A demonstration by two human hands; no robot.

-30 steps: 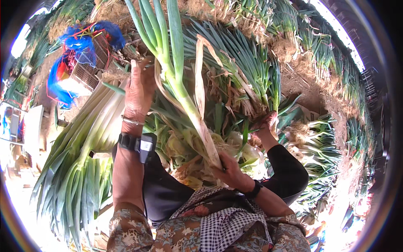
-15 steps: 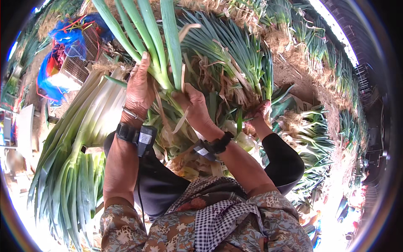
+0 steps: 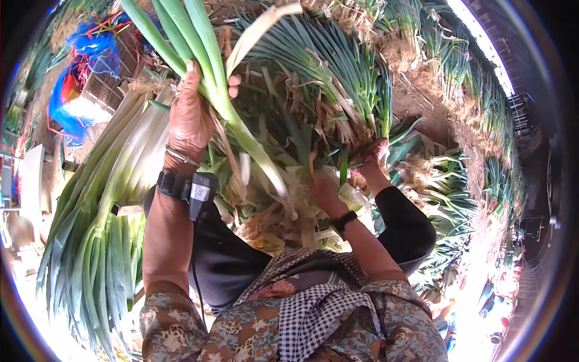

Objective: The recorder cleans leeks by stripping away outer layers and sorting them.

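Just right of the stack of white-stemmed, green-leaved leeks, the left hand grips a long green-leaved leek, its pale stem slanting away from the stack. Farther right of that stack, the right hand blurs, its grip unclear.

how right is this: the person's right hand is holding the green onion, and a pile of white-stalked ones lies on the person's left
The hand is wrong: the head view shows the left hand holding the green onion; the right hand is apart from it. The white-stalked pile does lie on the person's left.
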